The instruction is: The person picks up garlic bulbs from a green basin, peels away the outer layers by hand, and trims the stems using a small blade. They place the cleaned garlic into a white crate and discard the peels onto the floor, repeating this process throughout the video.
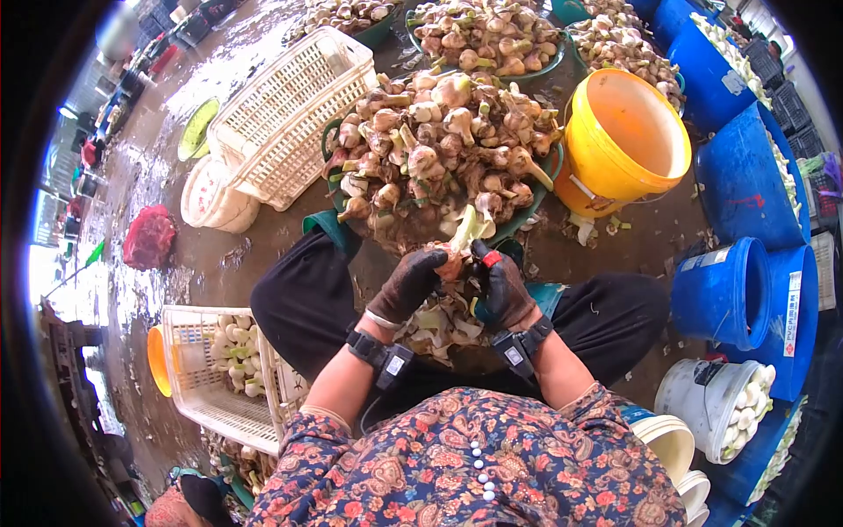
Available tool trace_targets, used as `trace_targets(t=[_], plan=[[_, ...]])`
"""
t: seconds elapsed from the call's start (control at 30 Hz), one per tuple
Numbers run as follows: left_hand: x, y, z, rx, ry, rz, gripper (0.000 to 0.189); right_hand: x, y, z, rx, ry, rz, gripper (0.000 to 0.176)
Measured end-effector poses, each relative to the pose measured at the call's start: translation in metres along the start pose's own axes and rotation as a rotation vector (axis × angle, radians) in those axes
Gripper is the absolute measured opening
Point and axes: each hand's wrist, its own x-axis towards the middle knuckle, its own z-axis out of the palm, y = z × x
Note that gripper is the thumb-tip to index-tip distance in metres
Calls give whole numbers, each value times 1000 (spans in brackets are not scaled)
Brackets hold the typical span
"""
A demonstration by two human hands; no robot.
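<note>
A garlic bulb [453, 262] with a pale, thick stem is between my gloved hands, just in front of the heap. My left hand [408, 285] is closed around the bulb's left side. Close against its right side, my right hand [505, 290] has curled fingers and a red band on one finger; what they grip is hidden. Beyond them, a green tub [549, 189] is heaped with unpeeled garlic [439, 145]. Loose garlic skins [443, 325] lie below my hands, between my legs.
A yellow bucket [628, 132] stands right of the heap. White crates [290, 110] lie to its left. Peeled bulbs [237, 351] sit in a crate [198, 395] at lower left. Blue barrels [742, 184] and a white bucket of peeled garlic [698, 408] line the right.
</note>
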Motion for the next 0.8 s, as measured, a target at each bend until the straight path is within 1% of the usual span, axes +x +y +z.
trace_targets(t=[0.03, 0.07, 0.1, 0.13, 0.17, 0.2, 0.23, 0.27, 0.3, 0.33, 0.37, 0.4, 0.43, 0.47, 0.5, 0.53, 0.57, 0.6, 0.63, 0.67, 0.7, 0.73, 0.8], plan=[[0, -2, 6, 3, -5, -4, 25, 2, -6, 0, 2, 7, -2, 38], [-2, -4, 12, 109, 83, 8, 23, 6, -14, 0, 243, 46, 328, 41], [-3, -3, 18, 216, 168, 20, 27, 7, -20, 2, 488, 86, 657, 44], [-3, -4, 22, 321, 255, 33, 36, 4, -17, 3, 491, 94, 656, 44], [-3, -4, 20, 327, 180, -69, 57, 0, -10, 3, 533, 23, 549, 44], [-1, -5, 19, 323, 176, -74, 57, -3, -4, 1, 570, -48, 442, 45], [1, -6, 16, 652, 199, 57, 59, -1, 0, -3, 488, -65, 326, 38], [2, -7, 12, 983, 219, 193, 62, 3, 8, -9, 489, -63, 328, 38], [3, -14, 0, 1240, 437, 498, 65, 8, 20, -17, 495, -51, 348, 35], [1, -5, 4, 1246, 430, 489, 65, 11, 27, -19, 506, -36, 371, 32], [0, 5, 9, 1493, 336, 457, 64, 14, 36, -16, 415, 64, 320, 25], [-1, 12, 12, 1734, 239, 423, 63, 15, 40, -14, 418, 62, 324, 25], [-1, 6, 1, 1800, 107, 373, 47, 15, 43, -13, 260, 29, 347, 23], [-1, -1, -5, 1803, 111, 369, 47, 16, 46, -11, 103, -5, 366, 21], [-2, -7, -7, 1690, 116, 304, 37, 19, 46, -10, 116, 4, 407, 19], [-2, -13, -9, 1576, 117, 244, 28, 19, 45, -12, 118, 5, 406, 19], [-3, -20, -12, 1391, 195, 235, 20, 18, 45, -15, 68, -41, 312, 20], [-3, -19, -10, 1385, 192, 226, 20, 13, 39, -16, 15, -86, 226, 21], [-1, -13, -9, 1029, 241, -32, 22, 11, 25, -16, 13, -86, 233, 21], [0, -6, -8, 662, 282, -270, 24, 11, 10, -16, 212, -144, 286, 22], [-2, 1, -7, 305, 274, -354, 26, 11, -1, -15, 411, -205, 339, 24], [-5, 6, -2, 304, 278, -351, 26, 10, -4, -15, 410, -210, 340, 24], [-16, 15, 7, 851, -11, 221, 25, 10, -9, -17, 645, -214, 268, 27]])
